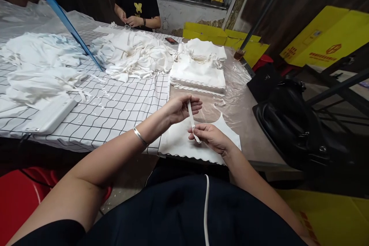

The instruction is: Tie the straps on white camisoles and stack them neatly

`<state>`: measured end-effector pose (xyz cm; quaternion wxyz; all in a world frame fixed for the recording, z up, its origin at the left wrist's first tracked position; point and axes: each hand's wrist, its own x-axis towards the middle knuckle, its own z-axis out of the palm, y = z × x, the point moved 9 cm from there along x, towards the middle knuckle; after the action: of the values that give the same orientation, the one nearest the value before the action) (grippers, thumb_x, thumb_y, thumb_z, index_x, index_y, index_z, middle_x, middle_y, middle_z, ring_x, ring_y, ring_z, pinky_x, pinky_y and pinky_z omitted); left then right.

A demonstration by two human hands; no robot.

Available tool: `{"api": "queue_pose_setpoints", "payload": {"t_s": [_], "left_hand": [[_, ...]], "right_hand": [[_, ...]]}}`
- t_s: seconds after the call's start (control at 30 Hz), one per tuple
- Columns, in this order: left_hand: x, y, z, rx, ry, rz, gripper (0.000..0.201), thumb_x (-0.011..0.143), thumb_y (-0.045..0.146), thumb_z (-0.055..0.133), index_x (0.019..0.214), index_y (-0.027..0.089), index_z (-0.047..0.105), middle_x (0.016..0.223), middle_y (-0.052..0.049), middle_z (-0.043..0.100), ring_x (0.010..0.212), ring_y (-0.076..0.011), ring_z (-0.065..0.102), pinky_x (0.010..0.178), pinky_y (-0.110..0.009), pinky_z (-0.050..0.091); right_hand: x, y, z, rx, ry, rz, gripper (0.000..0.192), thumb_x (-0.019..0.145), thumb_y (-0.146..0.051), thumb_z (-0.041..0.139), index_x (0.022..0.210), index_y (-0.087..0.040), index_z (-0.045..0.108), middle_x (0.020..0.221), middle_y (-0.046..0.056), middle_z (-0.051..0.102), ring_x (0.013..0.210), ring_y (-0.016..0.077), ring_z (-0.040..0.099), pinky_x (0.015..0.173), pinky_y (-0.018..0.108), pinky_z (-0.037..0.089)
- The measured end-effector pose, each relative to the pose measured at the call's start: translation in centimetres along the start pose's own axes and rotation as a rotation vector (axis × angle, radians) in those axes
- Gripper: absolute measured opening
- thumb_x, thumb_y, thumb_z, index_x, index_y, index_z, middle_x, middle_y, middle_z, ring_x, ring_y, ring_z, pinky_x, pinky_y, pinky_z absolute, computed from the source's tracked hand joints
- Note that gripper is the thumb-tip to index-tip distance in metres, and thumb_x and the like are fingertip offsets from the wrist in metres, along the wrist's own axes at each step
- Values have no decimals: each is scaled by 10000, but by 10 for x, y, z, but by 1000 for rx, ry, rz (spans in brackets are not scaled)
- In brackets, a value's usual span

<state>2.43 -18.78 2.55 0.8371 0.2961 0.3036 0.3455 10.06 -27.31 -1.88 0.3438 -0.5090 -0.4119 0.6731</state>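
Lower end of white strap (192,123) hidden inside right hand (211,138); co-worker (135,0) cut off by top edge; yellow box (328,38) lettering too small to read.

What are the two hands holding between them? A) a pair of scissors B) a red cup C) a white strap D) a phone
C: the left hand and the right hand each pinch an end of a thin white strap above a white garment on the table.

bright overhead light washes out the white cloth heaps (43,57) in the upper left, with glare on the plastic sheet (239,80). the right side and lower edge fall dim, and straight lines bow toward the frame edges.
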Motion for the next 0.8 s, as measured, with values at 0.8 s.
{"api": "queue_pose_setpoints", "payload": {"t_s": [0.8], "left_hand": [[-26, -29, -31, 1770, 110, 273, 266, 768, 385, 701, 917, 170, 648, 1013, -127, 648, 1048, -332, 501, 883, -452, 290]], "right_hand": [[33, -37, -66, 170, 321, -159, 406, 474, -388, 913, 724, -191, 660, 693, -11, 647, 620, 99, 562, 512, 221, 394]]}}
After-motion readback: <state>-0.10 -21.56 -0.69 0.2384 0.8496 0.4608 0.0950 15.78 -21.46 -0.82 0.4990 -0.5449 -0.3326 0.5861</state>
